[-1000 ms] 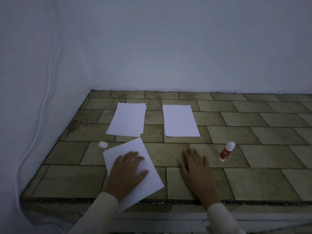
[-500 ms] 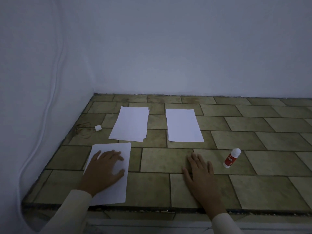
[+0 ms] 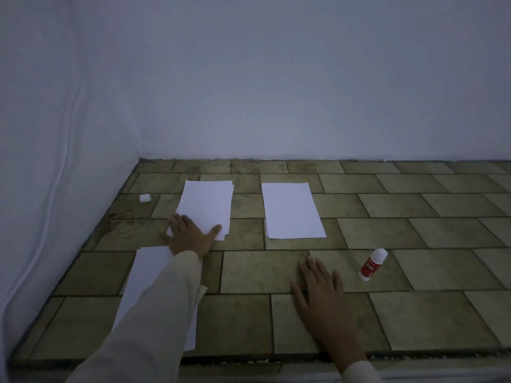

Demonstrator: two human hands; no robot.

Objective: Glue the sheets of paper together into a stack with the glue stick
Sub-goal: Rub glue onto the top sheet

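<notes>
White walls meet in a corner at the upper left of the frame, above a bench (image 3: 414,313) topped with greenish-brown tiles. Two lots of white paper lie side by side in the middle of the frame: a left stack (image 3: 206,203) with its sheets slightly fanned, and a right stack (image 3: 291,210) squared up more neatly, with bare tile between them. A single sheet (image 3: 150,275) lies nearer, at the lower left, partly covered by a pale sleeve (image 3: 154,322).

The left hand (image 3: 190,236) reaches out to the left stack and lies on its near edge with fingers spread, thumb on the paper. The right hand (image 3: 320,297) rests flat on the bare tiles at the lower middle, fingers straight and close together, holding nothing.

The glue stick (image 3: 372,264), white with a red label, is on the bench just right of the right hand, not touching it and well apart from the paper. A small white piece (image 3: 145,198) lies near the left wall, left of the left stack. A thin cable (image 3: 72,120) runs down that wall.
</notes>
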